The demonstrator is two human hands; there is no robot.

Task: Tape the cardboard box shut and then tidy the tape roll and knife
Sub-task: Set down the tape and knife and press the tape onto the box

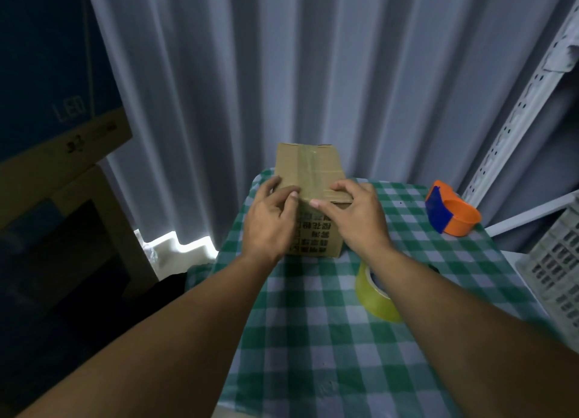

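A small cardboard box stands at the far edge of the table, flaps folded down, with a strip of clear tape running along its top seam. My left hand rests on the box's near left corner, fingers pressing on the top. My right hand presses the near right part of the top, fingers curled over the front edge. A yellowish tape roll lies on the cloth just under my right forearm, partly hidden by it. No knife can be made out.
The table wears a green and white checked cloth. An orange and blue tape dispenser sits at the far right. A pale plastic crate and a metal shelf upright stand right; cardboard boxes stand left; a grey curtain hangs behind.
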